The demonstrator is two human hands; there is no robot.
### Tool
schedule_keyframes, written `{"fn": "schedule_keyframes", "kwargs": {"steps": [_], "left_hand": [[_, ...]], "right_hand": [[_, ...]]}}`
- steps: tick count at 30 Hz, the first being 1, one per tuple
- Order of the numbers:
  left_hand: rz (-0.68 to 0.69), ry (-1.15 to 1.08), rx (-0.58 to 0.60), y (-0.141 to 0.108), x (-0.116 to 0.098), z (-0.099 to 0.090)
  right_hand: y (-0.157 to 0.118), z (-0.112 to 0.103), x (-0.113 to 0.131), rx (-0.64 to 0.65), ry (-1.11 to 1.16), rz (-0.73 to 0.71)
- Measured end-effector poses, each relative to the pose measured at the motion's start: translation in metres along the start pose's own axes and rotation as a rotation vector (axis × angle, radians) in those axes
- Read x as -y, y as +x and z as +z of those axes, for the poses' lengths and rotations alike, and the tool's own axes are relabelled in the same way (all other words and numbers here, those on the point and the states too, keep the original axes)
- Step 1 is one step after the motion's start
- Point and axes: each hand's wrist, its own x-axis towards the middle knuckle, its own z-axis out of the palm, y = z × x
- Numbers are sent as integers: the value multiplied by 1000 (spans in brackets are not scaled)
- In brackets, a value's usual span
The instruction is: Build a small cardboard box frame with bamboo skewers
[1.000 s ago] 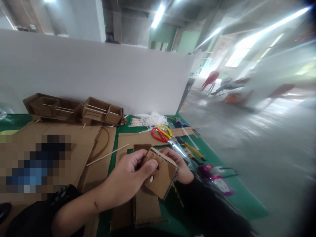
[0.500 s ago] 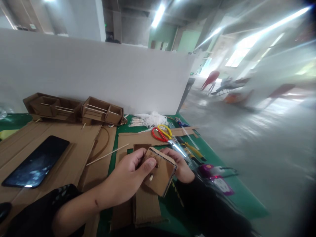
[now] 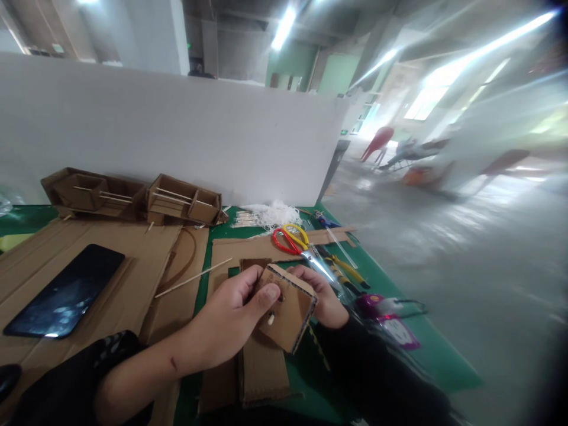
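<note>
A small squarish cardboard piece [image 3: 290, 322] is held tilted between both hands above the table. My left hand [image 3: 242, 307] grips its left side, the thumb pressed on the face near a hole. Just below that thumb, the pale end of a stick [image 3: 271, 319] pokes out of the face. My right hand [image 3: 326, 299] holds the far right side from behind, and most of its fingertips are hidden by the cardboard. Underneath lies a folded cardboard strip [image 3: 265, 370] on the green table.
Scissors [image 3: 306, 251] with red and yellow handles lie beyond my hands, beside yellow-handled pliers [image 3: 348, 269]. A phone [image 3: 66, 290] rests on a cardboard sheet [image 3: 133, 260]. Two cardboard trough-like boxes [image 3: 184, 198] stand by the white partition [image 3: 177, 130]. A thin stick [image 3: 194, 277] lies left.
</note>
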Motion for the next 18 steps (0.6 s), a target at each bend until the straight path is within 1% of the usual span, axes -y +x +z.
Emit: {"fn": "schedule_keyframes", "kwargs": {"steps": [4, 9, 12, 15, 18], "left_hand": [[-36, -83, 25, 2, 2, 1], [-84, -196, 65, 8, 10, 1], [-129, -272, 118, 10, 13, 0], [-169, -313, 154, 10, 13, -2], [-189, -335, 128, 10, 12, -3]], "right_hand": [[-1, 3, 0, -6, 36, -9], [-2, 2, 1, 55, 60, -73], [-3, 1, 1, 72, 38, -98], [-3, 2, 2, 80, 15, -87], [-4, 3, 3, 96, 22, -41]]}}
